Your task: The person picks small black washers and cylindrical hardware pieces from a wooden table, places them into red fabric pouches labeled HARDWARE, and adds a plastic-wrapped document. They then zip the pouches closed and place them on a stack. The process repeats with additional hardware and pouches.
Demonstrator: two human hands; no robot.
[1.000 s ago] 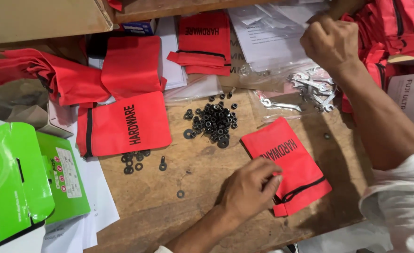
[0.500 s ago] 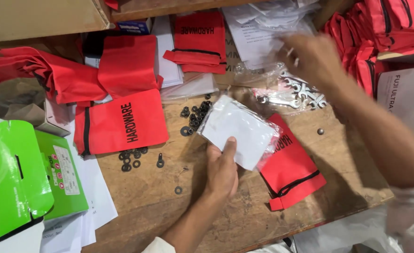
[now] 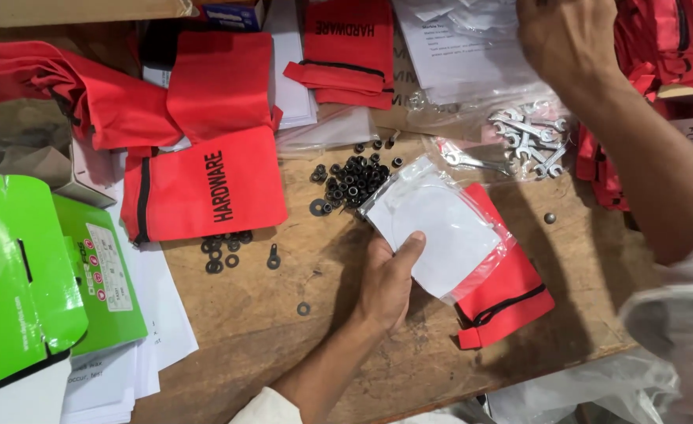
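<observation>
My left hand [image 3: 386, 283] grips the lower edge of a clear plastic bag with a white sheet inside [image 3: 441, 228], holding it over a red fabric pouch [image 3: 507, 302] on the wooden table [image 3: 268, 361]. My right hand [image 3: 566, 39] reaches to the back, its fingers curled on a pile of clear plastic bags and printed papers [image 3: 464, 47]. The fingertips sit at the frame's top edge, so I cannot see whether they grip anything. A heap of black washers and nuts [image 3: 354, 177] lies just beyond the bag.
Small silver wrenches [image 3: 531, 137] lie in plastic at the back right. A red pouch with black lettering [image 3: 205, 188] and loose washers [image 3: 221, 251] lie left of centre. Green cardboard boxes [image 3: 25, 275] sit on white papers at the left; more red pouches [image 3: 346, 39] are at the back.
My left hand left the red pouch and now holds the clear bag with the white sheet above it. My right hand dipped toward the wrenches, then returned to the plastic pile at the back.
</observation>
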